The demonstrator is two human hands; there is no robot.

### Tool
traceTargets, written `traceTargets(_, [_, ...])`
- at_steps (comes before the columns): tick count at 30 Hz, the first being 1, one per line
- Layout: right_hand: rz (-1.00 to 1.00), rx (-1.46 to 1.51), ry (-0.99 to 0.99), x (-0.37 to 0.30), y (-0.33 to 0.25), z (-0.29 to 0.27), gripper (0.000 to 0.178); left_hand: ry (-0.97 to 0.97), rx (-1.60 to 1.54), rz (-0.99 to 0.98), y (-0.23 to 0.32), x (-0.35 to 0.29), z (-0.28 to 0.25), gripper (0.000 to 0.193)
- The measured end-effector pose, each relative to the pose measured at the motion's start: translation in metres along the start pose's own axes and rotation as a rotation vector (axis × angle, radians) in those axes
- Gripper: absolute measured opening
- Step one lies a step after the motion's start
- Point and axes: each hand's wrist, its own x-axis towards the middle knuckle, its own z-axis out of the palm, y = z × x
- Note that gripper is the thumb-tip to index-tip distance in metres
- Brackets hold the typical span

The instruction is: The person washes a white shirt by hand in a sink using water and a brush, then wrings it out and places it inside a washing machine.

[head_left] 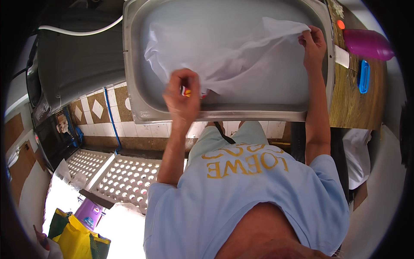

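A white cloth [224,58] lies spread in cloudy water in a wide stainless steel sink [254,115]. Its far right corner is lifted and pinched in the fingers of my right hand [313,43], by the sink's right side. At the near left of the sink, my left hand [183,93] is curled above the cloth's near edge. Bits of a small red, yellow and white object [186,91] show between its fingers; most of it is covered by the hand, and its kind cannot be made out.
Right of the sink, a wooden counter [366,101] bears a magenta bottle [368,44], a blue brush-like item [364,77], a white block [342,56] and an orange cap [341,24]. A dark grey cover [82,56] and a white hose [82,32] are at left. Below stands a yellow-green bag [75,237].
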Motion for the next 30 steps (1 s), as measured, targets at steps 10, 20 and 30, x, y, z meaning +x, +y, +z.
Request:
traceTargets(10, [-0.049,0.163,-0.163,0.017,-0.015,0.088,0.013,-0.042,0.205,0.113,-0.056,0.158,-0.056,0.006])
traceTargets(20, [0.023,-0.936,-0.359,-0.019,-0.007,0.023,0.038,-0.522,0.667,0.465,-0.018,0.099,0.038,0.029])
traceTargets(30, [0.230,-0.090,-0.477,0.000,0.010,0.034,0.029,-0.663,-0.151,-0.146,-0.027,0.137,0.018,0.020])
